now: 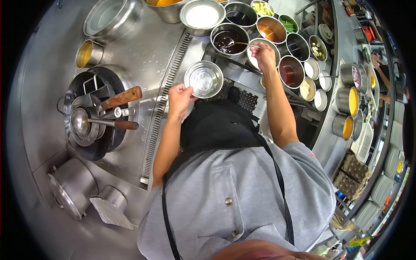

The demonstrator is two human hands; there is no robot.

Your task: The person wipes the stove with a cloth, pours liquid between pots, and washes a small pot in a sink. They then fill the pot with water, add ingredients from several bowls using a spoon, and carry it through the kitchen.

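Observation:
My left hand (179, 97) holds a small steel bowl (204, 79) by its near rim, level above the steel counter. The bowl looks empty and shiny inside. My right hand (263, 54) reaches further out and grips the handle of a metal spoon (239, 43). The spoon's head dips into a round steel pot of dark sauce (229, 40). Both forearms are bare, and a grey shirt with a black apron fills the lower middle of the view.
Several steel pots of sauces, powders and chopped vegetables (286, 41) ring the station ahead and right. A wok burner (93, 115) on the left holds a ladle and wooden-handled tools. A lidded pot (71, 188) stands at the lower left. Another person's arm (381, 69) shows far right.

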